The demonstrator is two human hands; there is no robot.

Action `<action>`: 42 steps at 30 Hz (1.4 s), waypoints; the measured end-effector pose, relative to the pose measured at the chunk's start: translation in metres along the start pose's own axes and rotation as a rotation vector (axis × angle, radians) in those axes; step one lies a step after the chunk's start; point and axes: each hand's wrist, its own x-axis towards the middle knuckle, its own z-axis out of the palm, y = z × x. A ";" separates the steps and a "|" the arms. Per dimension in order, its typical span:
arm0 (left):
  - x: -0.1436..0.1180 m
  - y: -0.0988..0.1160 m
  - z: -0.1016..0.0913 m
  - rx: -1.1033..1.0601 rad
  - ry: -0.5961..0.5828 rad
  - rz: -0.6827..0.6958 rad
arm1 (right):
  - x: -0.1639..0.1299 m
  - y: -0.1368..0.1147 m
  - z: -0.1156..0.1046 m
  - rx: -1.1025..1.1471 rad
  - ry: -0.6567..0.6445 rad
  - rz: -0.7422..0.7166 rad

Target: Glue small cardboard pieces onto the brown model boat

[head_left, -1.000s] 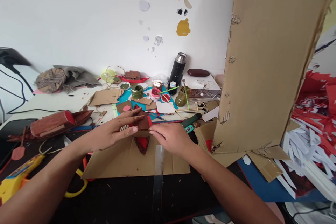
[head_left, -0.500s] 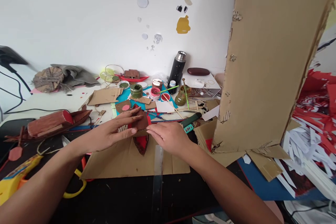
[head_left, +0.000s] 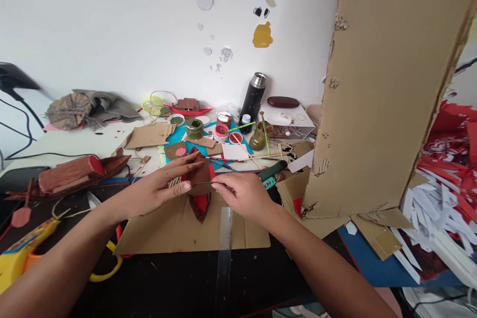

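In the head view, your left hand [head_left: 158, 186] reaches in from the left with its fingers stretched out and loosely spread, laid over a brown curved cardboard panel [head_left: 199, 175]; that spread probably steadies the panel against light pressure. Your right hand [head_left: 242, 193] is closed, thumb and fingertips pinched at the right end of the panel's near edge, likely because that thin edge needs a fine grip. The panel sits in the middle of the scene, across a small red pointed boat of cardboard with dark rims [head_left: 200, 204], whose near tip shows below it. The boat rests over a flat tan cardboard sheet [head_left: 167, 233], which seems to serve as a work surface on the black tabletop [head_left: 179, 288]. Just right of the boat, a clear straight plastic strip [head_left: 225, 231] runs over the sheet's near edge. On the far side, an olive-green paint jar [head_left: 194, 129] and a pink-rimmed paint pot [head_left: 221, 133] stand beyond your hands, perhaps to keep them within reach yet out of the way. At the left lies a reddish-brown model boat with a rounded cover [head_left: 70, 175].
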 end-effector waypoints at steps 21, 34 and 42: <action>-0.034 0.061 0.022 -0.866 0.614 -0.284 | -0.012 -0.023 -0.014 0.043 0.538 -0.210; -0.039 0.099 0.060 -1.801 0.344 -0.077 | -0.003 -0.065 -0.012 0.055 0.566 -0.471; -0.051 0.107 0.060 -1.881 0.433 0.030 | -0.010 -0.070 -0.013 0.044 0.535 -0.449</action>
